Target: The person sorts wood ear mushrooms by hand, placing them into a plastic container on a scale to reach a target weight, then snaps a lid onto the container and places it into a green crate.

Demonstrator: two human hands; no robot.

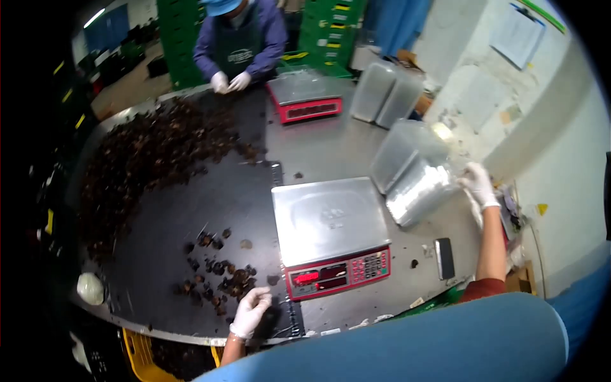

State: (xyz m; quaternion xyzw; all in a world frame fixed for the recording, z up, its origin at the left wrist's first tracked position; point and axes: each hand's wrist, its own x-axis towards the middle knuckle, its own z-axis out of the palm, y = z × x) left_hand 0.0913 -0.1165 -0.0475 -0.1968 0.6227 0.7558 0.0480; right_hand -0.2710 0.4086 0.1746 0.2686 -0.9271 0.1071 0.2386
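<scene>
My right hand (478, 184), in a white glove, reaches out at the right and pinches the edge of a stack of clear plastic containers (418, 194). How many it grips cannot be made out. My left hand (252, 311), also gloved, hovers low near the table's front edge with loosely curled fingers, nothing visible in it. Just beyond it lies a small scatter of dark brown, mushroom-like pieces (219, 274). Between my hands stands a red digital scale (334, 219) with a bare metal pan and a lit red display.
Across the table, a gloved co-worker (238, 48) stands by a large dark heap (159, 143) and a second red scale (307, 95). More clear containers (385, 92) stand at the back right. A phone (444, 258) lies at right; a yellow crate (143, 360) sits below the front edge.
</scene>
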